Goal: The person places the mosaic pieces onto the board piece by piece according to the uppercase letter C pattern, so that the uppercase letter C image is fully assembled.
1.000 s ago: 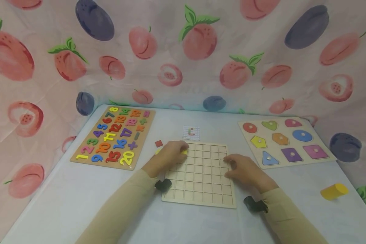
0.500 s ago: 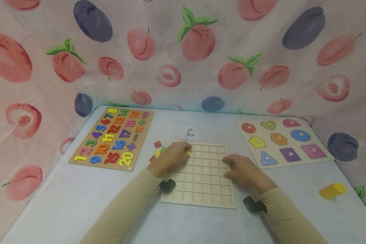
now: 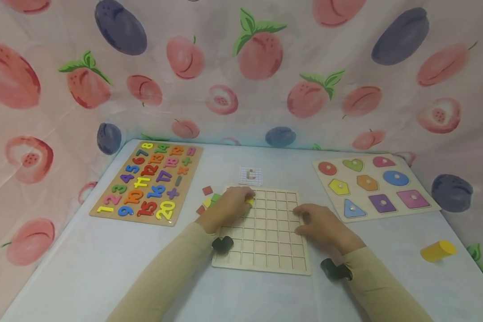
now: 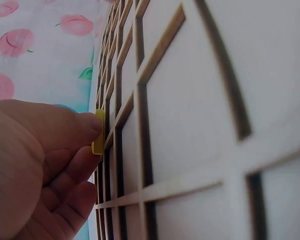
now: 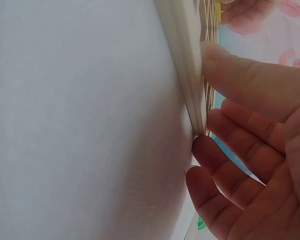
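My left hand (image 3: pixel 232 206) pinches a small yellow tile (image 4: pixel 98 132) between thumb and fingers. In the left wrist view the tile stands on edge against the wooden grid board (image 3: pixel 261 246), its face partly covered by the thumb. In the head view this hand is over the board's upper left squares. My right hand (image 3: pixel 324 224) rests at the board's right edge, thumb and forefinger spread in a curve. From the right wrist, the thumb (image 5: pixel 225 70) touches the top of the rim and the other fingers lie loosely bent along its side.
Beside the board's upper left lie loose red (image 3: pixel 207 191), green (image 3: pixel 215 197) and yellow tiles, partly behind the left hand. A small pattern card (image 3: pixel 250 176) lies behind it. A number board (image 3: pixel 146 183) is left, a shape puzzle (image 3: pixel 376 188) right, a yellow cylinder (image 3: pixel 438 251) front right.
My left hand has shifted a little to the right over the board with the yellow tile, uncovering more of the loose tiles. The right hand has stayed at the board's edge.
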A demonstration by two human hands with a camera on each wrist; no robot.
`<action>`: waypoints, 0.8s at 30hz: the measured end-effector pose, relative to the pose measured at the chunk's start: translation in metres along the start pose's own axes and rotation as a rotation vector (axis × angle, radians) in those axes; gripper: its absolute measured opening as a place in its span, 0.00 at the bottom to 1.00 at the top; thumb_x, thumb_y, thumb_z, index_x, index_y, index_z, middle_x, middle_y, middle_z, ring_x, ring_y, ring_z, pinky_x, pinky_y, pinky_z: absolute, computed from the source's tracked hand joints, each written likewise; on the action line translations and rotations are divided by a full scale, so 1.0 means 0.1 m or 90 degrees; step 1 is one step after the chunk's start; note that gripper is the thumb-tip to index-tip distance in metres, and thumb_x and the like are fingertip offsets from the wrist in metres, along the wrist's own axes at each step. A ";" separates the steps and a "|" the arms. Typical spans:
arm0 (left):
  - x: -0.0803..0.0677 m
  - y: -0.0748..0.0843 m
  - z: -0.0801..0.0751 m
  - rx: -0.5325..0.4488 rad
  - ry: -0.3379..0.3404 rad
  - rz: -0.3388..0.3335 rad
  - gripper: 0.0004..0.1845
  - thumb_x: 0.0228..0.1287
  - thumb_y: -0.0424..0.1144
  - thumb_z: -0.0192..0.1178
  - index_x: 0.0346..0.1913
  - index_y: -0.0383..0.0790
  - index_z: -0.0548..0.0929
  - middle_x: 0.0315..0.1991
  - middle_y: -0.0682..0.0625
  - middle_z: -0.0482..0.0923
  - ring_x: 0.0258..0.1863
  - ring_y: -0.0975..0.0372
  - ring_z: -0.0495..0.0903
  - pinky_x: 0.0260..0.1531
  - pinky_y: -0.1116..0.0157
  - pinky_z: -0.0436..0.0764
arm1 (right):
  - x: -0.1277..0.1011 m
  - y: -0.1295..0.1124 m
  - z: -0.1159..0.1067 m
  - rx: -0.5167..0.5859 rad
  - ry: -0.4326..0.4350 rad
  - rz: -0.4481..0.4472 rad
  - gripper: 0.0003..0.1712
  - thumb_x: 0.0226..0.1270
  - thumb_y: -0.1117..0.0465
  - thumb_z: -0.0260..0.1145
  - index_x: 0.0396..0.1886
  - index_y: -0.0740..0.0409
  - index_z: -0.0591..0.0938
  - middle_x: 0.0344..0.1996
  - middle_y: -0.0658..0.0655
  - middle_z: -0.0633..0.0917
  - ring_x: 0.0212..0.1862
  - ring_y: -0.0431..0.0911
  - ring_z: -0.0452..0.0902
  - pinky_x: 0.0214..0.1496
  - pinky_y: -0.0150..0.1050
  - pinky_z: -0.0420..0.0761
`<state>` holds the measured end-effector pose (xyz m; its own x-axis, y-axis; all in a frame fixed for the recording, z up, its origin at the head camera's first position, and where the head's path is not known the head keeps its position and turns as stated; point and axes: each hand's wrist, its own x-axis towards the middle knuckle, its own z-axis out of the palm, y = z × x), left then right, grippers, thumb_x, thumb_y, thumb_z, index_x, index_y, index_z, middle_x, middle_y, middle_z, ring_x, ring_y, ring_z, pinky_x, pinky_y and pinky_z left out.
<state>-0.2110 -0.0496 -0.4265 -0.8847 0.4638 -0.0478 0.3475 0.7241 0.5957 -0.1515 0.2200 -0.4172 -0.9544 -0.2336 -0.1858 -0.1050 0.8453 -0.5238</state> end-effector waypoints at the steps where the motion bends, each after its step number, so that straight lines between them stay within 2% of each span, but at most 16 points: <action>1: 0.00 0.00 0.00 0.001 -0.001 -0.001 0.21 0.68 0.34 0.61 0.63 0.38 0.80 0.60 0.46 0.79 0.63 0.55 0.75 0.64 0.57 0.71 | 0.00 0.00 0.00 0.001 -0.001 0.002 0.32 0.56 0.61 0.76 0.62 0.60 0.79 0.63 0.63 0.78 0.68 0.61 0.67 0.68 0.59 0.65; 11: 0.04 0.01 0.02 0.000 0.004 -0.021 0.19 0.68 0.34 0.61 0.61 0.38 0.81 0.53 0.47 0.82 0.50 0.58 0.78 0.58 0.57 0.76 | 0.00 -0.01 0.00 -0.004 -0.006 0.013 0.32 0.57 0.61 0.76 0.62 0.59 0.79 0.64 0.63 0.77 0.69 0.61 0.66 0.69 0.59 0.65; 24: 0.05 0.03 0.01 -0.007 0.007 -0.021 0.17 0.66 0.35 0.64 0.56 0.36 0.81 0.46 0.48 0.81 0.44 0.58 0.77 0.51 0.59 0.78 | -0.02 -0.05 -0.01 -0.004 -0.007 0.004 0.33 0.57 0.63 0.75 0.63 0.62 0.78 0.64 0.64 0.76 0.69 0.62 0.65 0.69 0.59 0.64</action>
<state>-0.2139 -0.0447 -0.4258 -0.8992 0.4337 -0.0587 0.3145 0.7336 0.6025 -0.1495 0.2169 -0.4131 -0.9520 -0.2336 -0.1979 -0.1009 0.8496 -0.5177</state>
